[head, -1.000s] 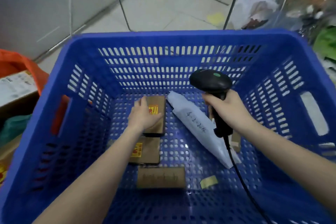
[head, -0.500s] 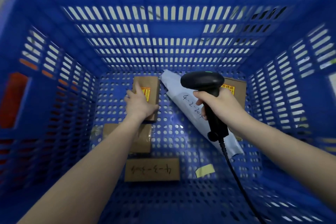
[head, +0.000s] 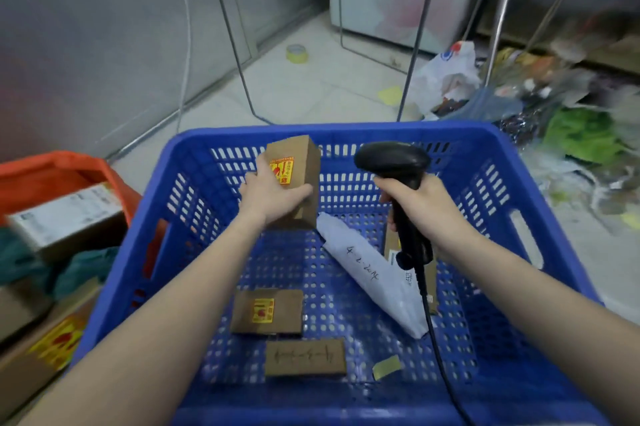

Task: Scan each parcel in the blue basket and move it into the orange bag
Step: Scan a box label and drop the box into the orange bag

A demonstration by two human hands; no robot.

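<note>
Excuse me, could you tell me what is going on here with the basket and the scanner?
A person is scanning parcels. The left hand holds a small brown box lifted above the blue basket, while the right hand grips a black handheld scanner beside it. Two more brown boxes, a white mailer bag and another parcel lie in the basket. The orange bag sits to the left with parcels in it.

Left hand (head: 273, 195) holds brown cardboard box (head: 298, 180) above blue plastic basket (head: 512, 162); black handheld scanner (head: 398, 166), in right hand (head: 426, 207), sits just right of it.

Blue basket (head: 540, 183), brown parcel (head: 304, 162), black scanner (head: 391, 157)
</note>
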